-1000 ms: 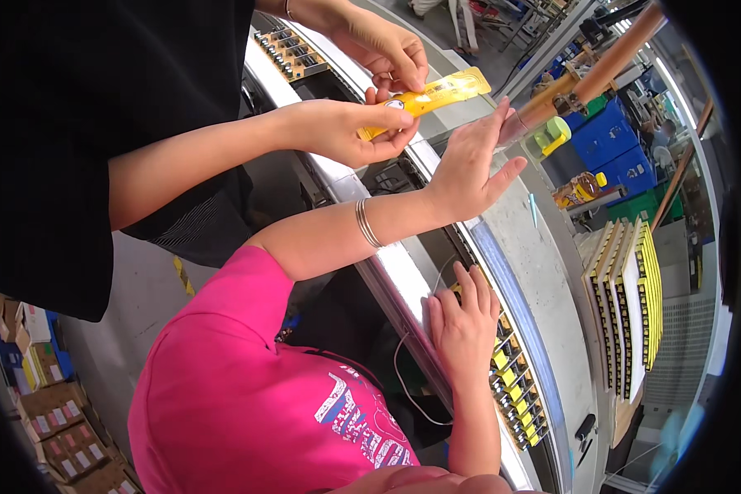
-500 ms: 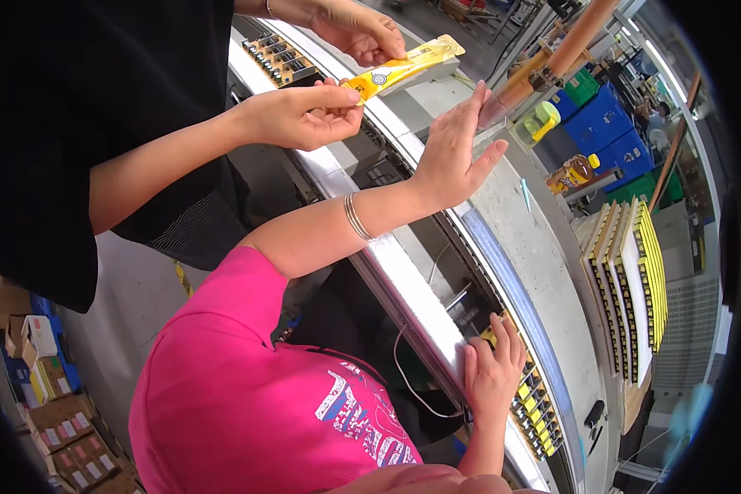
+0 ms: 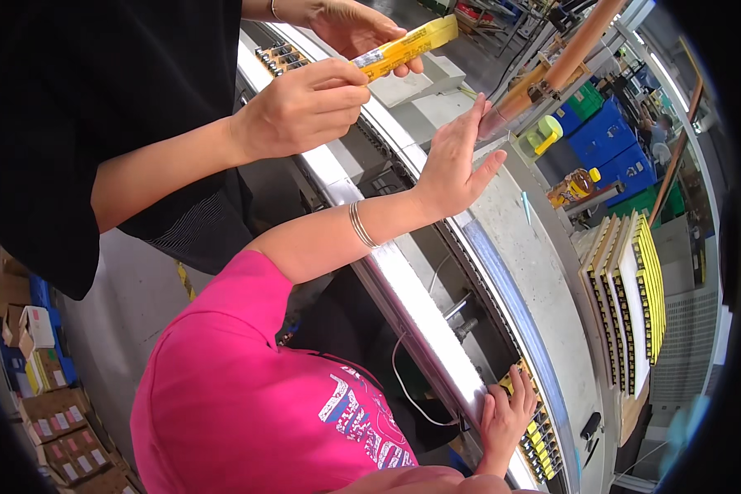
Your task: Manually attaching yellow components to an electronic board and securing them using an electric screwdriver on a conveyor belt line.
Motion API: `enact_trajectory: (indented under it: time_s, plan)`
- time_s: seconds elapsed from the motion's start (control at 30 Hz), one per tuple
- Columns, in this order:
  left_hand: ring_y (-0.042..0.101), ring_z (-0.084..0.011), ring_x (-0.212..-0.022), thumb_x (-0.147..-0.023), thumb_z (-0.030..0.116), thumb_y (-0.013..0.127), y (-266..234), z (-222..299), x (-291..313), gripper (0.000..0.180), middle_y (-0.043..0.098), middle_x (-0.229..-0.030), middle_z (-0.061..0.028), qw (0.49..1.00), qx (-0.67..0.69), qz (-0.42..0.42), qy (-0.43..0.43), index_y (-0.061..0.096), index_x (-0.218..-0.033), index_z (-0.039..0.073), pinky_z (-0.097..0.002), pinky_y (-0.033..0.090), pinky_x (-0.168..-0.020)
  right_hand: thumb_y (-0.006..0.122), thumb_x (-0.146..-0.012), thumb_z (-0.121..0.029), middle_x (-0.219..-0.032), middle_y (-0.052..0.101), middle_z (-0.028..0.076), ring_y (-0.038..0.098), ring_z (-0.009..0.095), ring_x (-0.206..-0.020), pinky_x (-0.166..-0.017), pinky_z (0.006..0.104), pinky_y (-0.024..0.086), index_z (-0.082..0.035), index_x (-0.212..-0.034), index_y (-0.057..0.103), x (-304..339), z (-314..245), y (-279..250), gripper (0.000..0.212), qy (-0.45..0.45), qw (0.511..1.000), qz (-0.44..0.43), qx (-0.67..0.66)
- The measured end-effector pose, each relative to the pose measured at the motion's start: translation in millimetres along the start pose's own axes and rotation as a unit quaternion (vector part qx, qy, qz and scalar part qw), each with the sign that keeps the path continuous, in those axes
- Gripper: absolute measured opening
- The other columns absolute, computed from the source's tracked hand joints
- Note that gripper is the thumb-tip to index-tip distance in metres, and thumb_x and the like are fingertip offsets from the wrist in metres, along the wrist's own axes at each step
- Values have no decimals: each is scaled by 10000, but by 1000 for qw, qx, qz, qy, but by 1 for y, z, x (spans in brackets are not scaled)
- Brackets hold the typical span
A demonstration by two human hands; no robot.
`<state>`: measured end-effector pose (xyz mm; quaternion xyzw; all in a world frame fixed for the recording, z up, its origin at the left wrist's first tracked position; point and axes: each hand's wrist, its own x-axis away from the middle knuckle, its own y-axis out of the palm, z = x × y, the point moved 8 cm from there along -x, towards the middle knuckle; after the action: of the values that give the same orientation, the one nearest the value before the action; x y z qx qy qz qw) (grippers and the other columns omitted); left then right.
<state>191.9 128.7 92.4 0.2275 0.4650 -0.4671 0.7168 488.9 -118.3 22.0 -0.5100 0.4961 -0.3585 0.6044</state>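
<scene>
Yellow and black blocks crowded the brown board (image 3: 540, 445), which lay between the white rail (image 3: 424, 309) and the grey-blue strip (image 3: 517, 303), directly under the person's right grip (image 3: 510, 412). That grip had its fingers apart and slightly bent over one end of the board, the thumb toward the rail; whether it pressed, pinched or merely rested there could not be told. The left grip (image 3: 454, 169) was spread wide and held nothing, raised over the tabletop (image 3: 547, 272) near the orange-brown post (image 3: 583, 43); contact with the post could not be made out.

The board was probably light and stiff, with its raised blocks the fragile side. Its bare long edges seemed the best place to take hold, finger and thumb opposite each other, without pressure on the parts.

No writing could be read on the board. A co-worker in black (image 3: 156, 99) held a slim yellow packet (image 3: 412, 48) with dark print, too small to read. The person's pink shirt (image 3: 230, 395) carried bold white and blue lettering, broken up by folds. White labels on the cartons (image 3: 66, 449) and the bottle's (image 3: 574, 188) yellow wrapper were illegible too.
</scene>
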Motion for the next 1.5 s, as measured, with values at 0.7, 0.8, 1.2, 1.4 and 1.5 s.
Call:
enact_trajectory:
  time_s: [0.7,0.8,1.2,1.4,1.5]
  plan:
    - [417,-374,-1405,-1046,345,495,1,2,-1,705,373,-1558,-255,999,-42,19,12,227,-1551,-68,-472,272,-1165,617,-964,-254,-1408,587,152,493,371,-1357,-1136,475,370,-106,-1042,750,90,100,-18,214,-1,998,30,60]
    - [400,-379,-1416,-1044,342,498,1,1,2,703,357,-1569,-254,998,-52,20,15,228,-1551,-64,-472,265,-1169,651,-938,-239,-1394,601,167,514,378,-1344,-1134,470,386,-110,-1044,753,107,117,-15,196,-9,996,42,76]
    - [412,-360,-1385,-1033,324,505,-12,20,0,634,383,-1536,-235,993,-24,81,79,306,-1521,-28,-457,308,-1142,671,-906,-203,-1383,600,176,527,377,-1324,-1126,471,397,-103,-977,763,147,158,-15,153,70,988,46,133]
    - [579,-243,-1118,-1061,250,457,-21,14,-4,465,576,-1319,-178,970,232,47,-51,429,-1436,-23,-340,448,-990,695,-887,-185,-1384,595,173,525,374,-1324,-1128,467,397,-122,-993,766,152,160,-13,143,79,985,57,143]
    - [602,-174,-817,-1082,307,458,-25,-3,1,394,683,-997,-118,764,592,-23,-256,593,-1284,-4,-306,492,-831,657,-916,-220,-1393,588,158,517,367,-1330,-1120,469,395,-115,-1011,760,141,144,-16,175,93,984,63,136]
